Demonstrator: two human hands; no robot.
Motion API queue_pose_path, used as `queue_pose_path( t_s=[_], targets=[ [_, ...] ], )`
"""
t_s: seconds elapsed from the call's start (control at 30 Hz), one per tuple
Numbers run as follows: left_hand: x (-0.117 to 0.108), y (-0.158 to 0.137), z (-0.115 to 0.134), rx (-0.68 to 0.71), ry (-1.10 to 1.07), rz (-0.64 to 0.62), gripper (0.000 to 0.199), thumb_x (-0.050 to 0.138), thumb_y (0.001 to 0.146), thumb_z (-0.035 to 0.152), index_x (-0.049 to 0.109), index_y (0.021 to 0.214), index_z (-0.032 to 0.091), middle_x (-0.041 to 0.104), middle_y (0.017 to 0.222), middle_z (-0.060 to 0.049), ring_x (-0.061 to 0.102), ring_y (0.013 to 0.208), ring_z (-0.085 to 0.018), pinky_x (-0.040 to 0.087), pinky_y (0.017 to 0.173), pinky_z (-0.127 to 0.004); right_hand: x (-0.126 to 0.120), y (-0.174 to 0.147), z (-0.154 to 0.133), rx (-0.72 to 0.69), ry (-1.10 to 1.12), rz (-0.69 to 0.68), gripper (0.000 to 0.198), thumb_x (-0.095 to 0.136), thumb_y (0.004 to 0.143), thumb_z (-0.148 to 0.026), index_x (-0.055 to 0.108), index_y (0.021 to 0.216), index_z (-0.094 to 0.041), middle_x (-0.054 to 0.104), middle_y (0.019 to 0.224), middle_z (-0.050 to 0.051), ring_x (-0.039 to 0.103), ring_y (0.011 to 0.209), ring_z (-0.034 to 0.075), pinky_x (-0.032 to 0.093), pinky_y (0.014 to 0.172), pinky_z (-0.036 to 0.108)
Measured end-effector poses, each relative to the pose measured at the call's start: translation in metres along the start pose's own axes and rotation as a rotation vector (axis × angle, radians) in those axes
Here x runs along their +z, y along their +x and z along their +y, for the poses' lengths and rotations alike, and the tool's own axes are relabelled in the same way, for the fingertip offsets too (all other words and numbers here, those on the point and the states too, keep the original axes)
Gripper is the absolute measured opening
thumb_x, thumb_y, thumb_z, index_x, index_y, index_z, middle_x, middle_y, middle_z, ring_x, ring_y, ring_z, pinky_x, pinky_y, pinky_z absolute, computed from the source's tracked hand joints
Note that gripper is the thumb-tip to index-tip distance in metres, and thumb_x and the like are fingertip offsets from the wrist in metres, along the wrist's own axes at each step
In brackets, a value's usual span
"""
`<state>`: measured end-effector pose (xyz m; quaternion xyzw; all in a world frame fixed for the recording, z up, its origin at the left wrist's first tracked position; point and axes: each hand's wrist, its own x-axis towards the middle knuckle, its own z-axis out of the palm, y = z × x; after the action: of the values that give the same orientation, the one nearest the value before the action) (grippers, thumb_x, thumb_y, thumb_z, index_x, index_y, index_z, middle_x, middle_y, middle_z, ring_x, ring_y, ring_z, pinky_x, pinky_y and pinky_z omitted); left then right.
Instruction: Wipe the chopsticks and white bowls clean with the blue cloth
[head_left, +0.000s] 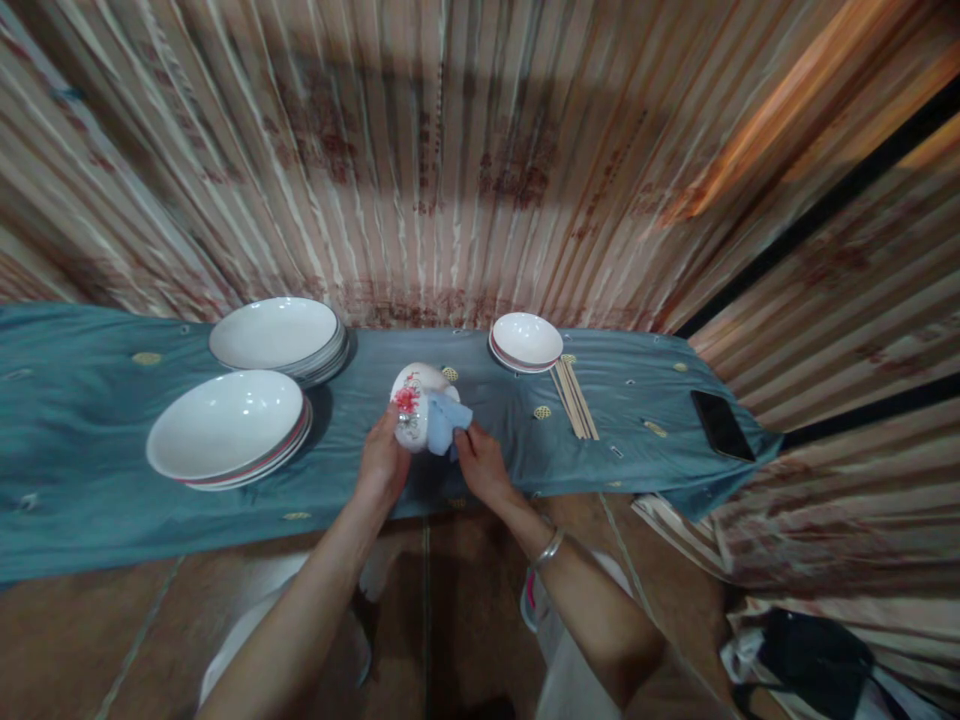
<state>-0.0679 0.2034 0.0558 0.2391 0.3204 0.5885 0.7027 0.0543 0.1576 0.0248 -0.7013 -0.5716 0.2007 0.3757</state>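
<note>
My left hand (383,455) grips a small white bowl (410,403) with a red flower pattern, tilted so that its outside faces me, above the table's middle. In my right hand (481,458) a light blue cloth (447,420) is pinched, and it lies against the bowl's right side. The cloth covers part of the bowl, and its inside is hidden from me. To the right of my hands, a small stack of white bowls (528,338) stands by several wooden chopsticks (576,400).
A stack of large white plates (274,335) and a stack of wide white bowls (225,428) stand on the left of the teal-covered table (360,470). A black phone (721,424) lies near the right end. Pleated curtains (420,180) hang behind.
</note>
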Motion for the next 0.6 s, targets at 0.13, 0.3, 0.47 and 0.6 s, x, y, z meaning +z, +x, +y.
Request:
queue_pose_path(
  t_s=[0.13, 0.3, 0.47, 0.6],
  targets=[
    [-0.003, 0.002, -0.001, 0.009, -0.005, 0.032, 0.030, 0.070, 0.072, 0.037, 0.068, 0.086, 0.011, 0.073, 0.088, -0.008, 0.065, 0.097, -0.023, 0.048, 0.089, -0.031, -0.004, -0.005, -0.005, -0.056, -0.120, -0.034, 0.021, 0.039, 0.091, -0.024, 0.057, 0.087, -0.015, 0.066, 0.083, 0.009, 0.062, 0.071, 0.017, 0.042, 0.066, 0.026],
    [-0.004, 0.001, -0.001, -0.006, 0.020, 0.063, 0.028, 0.065, 0.076, 0.036, 0.069, 0.088, 0.010, 0.073, 0.088, -0.009, 0.067, 0.090, -0.022, 0.050, 0.084, -0.030, -0.008, -0.013, -0.010, -0.168, -0.165, -0.028, 0.016, 0.044, 0.090, -0.022, 0.057, 0.096, -0.014, 0.066, 0.094, 0.011, 0.064, 0.086, 0.020, 0.046, 0.077, 0.028],
    [-0.002, -0.001, 0.002, -0.028, 0.045, 0.108, 0.028, 0.066, 0.076, 0.036, 0.070, 0.086, 0.011, 0.074, 0.089, -0.009, 0.068, 0.085, -0.021, 0.051, 0.081, -0.030, -0.009, -0.019, -0.014, -0.291, -0.125, 0.009, 0.026, 0.047, 0.088, -0.019, 0.057, 0.111, -0.011, 0.063, 0.114, 0.016, 0.060, 0.108, 0.021, 0.046, 0.095, 0.033],
    [-0.002, -0.001, 0.003, -0.015, 0.050, 0.111, 0.029, 0.069, 0.073, 0.037, 0.070, 0.086, 0.011, 0.074, 0.083, -0.007, 0.068, 0.076, -0.018, 0.052, 0.074, -0.027, -0.008, -0.022, -0.014, -0.393, -0.170, 0.048, 0.030, 0.047, 0.089, -0.020, 0.059, 0.114, -0.010, 0.063, 0.116, 0.016, 0.059, 0.109, 0.022, 0.047, 0.096, 0.035]
  ],
)
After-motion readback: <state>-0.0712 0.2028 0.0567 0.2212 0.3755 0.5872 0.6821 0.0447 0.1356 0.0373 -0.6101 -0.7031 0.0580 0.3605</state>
